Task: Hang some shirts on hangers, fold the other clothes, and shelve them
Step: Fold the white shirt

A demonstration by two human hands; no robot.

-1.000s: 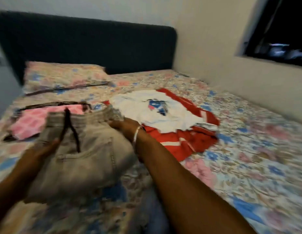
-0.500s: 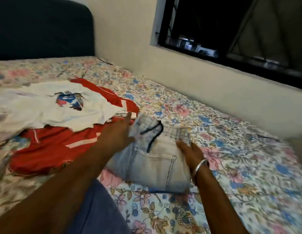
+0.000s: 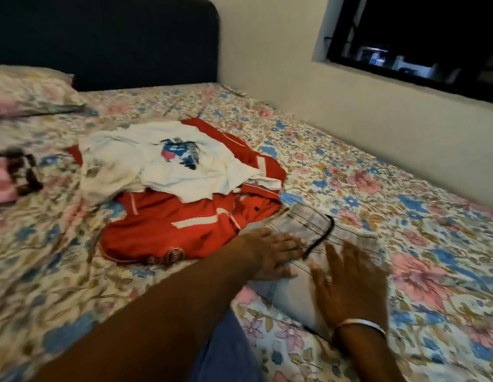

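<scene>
Folded light grey shorts (image 3: 308, 224) with a black drawstring lie on the floral bed sheet (image 3: 405, 216), right of the clothes pile. My left hand (image 3: 270, 255) lies flat on their left side, fingers straight. My right hand (image 3: 347, 285), with a silver bangle at the wrist, is spread flat over their near right part. A red shirt with white stripes (image 3: 170, 227) lies just left of the shorts, with a white printed T-shirt (image 3: 162, 161) crumpled on top of it.
A pink and dark garment (image 3: 10, 175) lies at the left edge. A floral pillow (image 3: 27, 89) leans near the dark headboard (image 3: 101, 42). A wall with a dark window (image 3: 419, 42) runs along the bed's right side.
The shorts went from in front of me at the left to the sheet right of the red shirt. Both hands have let go of their edges and now lie flat on top.
</scene>
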